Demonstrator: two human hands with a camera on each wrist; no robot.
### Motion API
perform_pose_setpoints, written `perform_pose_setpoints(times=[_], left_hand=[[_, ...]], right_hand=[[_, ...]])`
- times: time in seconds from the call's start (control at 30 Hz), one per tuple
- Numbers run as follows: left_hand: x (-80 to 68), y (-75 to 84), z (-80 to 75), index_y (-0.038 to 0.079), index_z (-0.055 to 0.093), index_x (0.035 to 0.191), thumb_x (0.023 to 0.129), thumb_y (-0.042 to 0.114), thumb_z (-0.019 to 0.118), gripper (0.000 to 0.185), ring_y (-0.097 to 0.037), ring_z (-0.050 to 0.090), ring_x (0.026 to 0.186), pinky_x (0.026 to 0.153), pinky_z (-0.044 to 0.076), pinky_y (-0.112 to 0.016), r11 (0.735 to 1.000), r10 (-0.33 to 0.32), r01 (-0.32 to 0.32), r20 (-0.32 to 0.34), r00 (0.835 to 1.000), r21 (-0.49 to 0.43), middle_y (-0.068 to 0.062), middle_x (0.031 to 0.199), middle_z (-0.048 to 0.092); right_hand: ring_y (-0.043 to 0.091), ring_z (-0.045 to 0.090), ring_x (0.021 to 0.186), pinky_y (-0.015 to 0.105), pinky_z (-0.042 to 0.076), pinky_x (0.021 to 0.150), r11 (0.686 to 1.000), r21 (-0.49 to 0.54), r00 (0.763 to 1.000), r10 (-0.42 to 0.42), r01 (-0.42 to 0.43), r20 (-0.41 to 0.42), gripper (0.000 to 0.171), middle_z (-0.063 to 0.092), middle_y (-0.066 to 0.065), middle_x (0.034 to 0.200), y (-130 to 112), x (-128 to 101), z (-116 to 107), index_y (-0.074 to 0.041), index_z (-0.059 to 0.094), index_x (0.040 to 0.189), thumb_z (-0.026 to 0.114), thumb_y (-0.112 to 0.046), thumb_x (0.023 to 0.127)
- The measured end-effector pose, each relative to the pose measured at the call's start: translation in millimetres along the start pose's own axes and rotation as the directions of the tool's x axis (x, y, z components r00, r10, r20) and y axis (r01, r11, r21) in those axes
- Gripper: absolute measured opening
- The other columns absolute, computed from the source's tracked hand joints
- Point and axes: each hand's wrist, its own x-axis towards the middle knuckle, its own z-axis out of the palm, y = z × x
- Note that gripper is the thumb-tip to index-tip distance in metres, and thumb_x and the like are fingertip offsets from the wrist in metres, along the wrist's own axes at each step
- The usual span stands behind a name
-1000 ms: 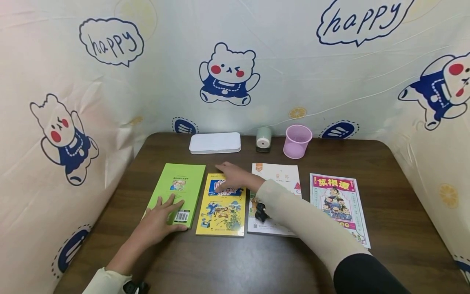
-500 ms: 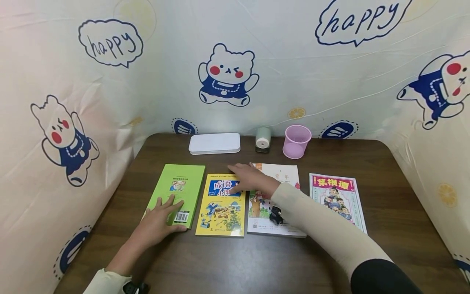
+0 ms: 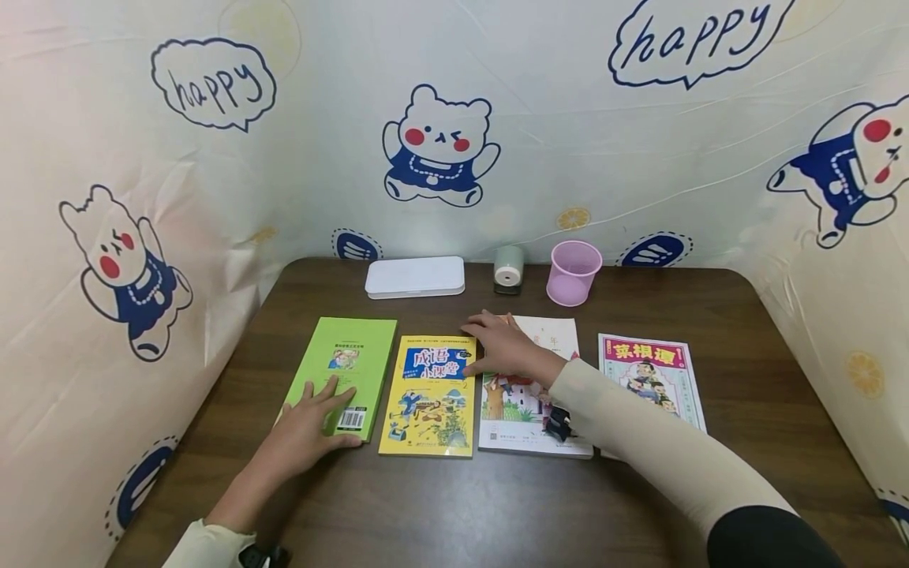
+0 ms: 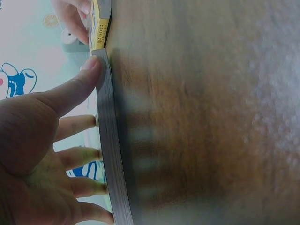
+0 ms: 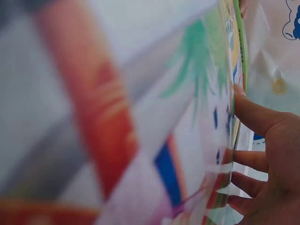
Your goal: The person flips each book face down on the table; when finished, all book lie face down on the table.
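In the head view my left hand (image 3: 305,426) rests on the lower part of a green book (image 3: 362,339), its fingers spread over the cover. The left wrist view shows the thumb at the edge of the book's page block (image 4: 110,126). My right hand (image 3: 507,351) lies over the upper left of a white illustrated book (image 3: 521,442), covering part of its cover. Its thumb points to the right edge of a yellow book (image 3: 426,410). In the right wrist view the fingertips (image 5: 239,201) touch the cover with gaps between them.
A pink-bordered book (image 3: 649,359) lies at the right, partly under the right sleeve (image 3: 660,442). Along the back of the brown table (image 3: 426,513) stand a white flat case (image 3: 415,276), a small pale green device (image 3: 508,268) and a pink cup (image 3: 574,272).
My right hand has moved right, from the top of the yellow book onto the white book, uncovering the yellow book's title. My left hand has stayed in place on the green book.
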Motion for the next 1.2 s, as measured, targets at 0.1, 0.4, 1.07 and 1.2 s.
perform_pose_setpoints(times=[0.1, 0.4, 1.07, 1.2], left_hand=[[-0.2, 0.1, 0.1, 0.016, 0.055, 0.151, 0.077, 0.062, 0.082, 0.091, -0.065, 0.019, 0.145, 0.105, 0.019, -0.086, 1.000, 0.002, -0.002, -0.004, 1.000, 0.002, -0.025, 0.163, 0.033], [0.3, 3.1, 0.0, 0.014, 0.055, 0.151, 0.078, 0.059, 0.083, 0.090, -0.065, 0.020, 0.144, 0.105, 0.020, -0.086, 1.000, 0.004, -0.004, 0.001, 1.000, 0.011, -0.026, 0.162, 0.033], [5.6, 42.5, 14.6, 0.014, 0.037, 0.161, 0.074, 0.061, 0.084, 0.109, -0.042, 0.011, 0.157, 0.120, 0.012, -0.072, 0.979, 0.205, -0.205, 0.059, 0.977, 0.002, -0.010, 0.169, 0.028], [6.3, 45.2, 16.7, 0.018, 0.038, 0.161, 0.074, 0.053, 0.088, 0.106, -0.042, 0.011, 0.158, 0.121, 0.012, -0.070, 0.972, 0.234, -0.234, 0.072, 0.970, -0.008, -0.008, 0.168, 0.031]], right_hand=[[0.032, 0.012, 0.159, 0.064, 0.004, 0.125, 1.000, 0.029, 1.000, -0.002, 0.003, -0.018, 0.091, 0.032, 0.009, 0.167, 2, -4, 1, -0.016, 0.045, 0.157, 0.080, -0.059, 0.084], [0.031, 0.012, 0.160, 0.061, 0.004, 0.126, 0.997, 0.071, 0.999, -0.014, 0.016, -0.035, 0.084, 0.039, 0.008, 0.164, 11, -4, 6, -0.017, 0.052, 0.152, 0.079, -0.058, 0.085], [0.032, 0.011, 0.160, 0.061, 0.001, 0.126, 0.989, 0.144, 0.998, -0.034, 0.041, -0.056, 0.071, 0.039, 0.010, 0.163, 14, -4, 8, -0.014, 0.059, 0.143, 0.080, -0.052, 0.087], [0.032, 0.012, 0.160, 0.061, 0.001, 0.126, 0.989, 0.141, 0.998, -0.032, 0.041, -0.061, 0.071, 0.041, 0.010, 0.162, 15, -4, 9, -0.014, 0.059, 0.143, 0.081, -0.052, 0.086]])
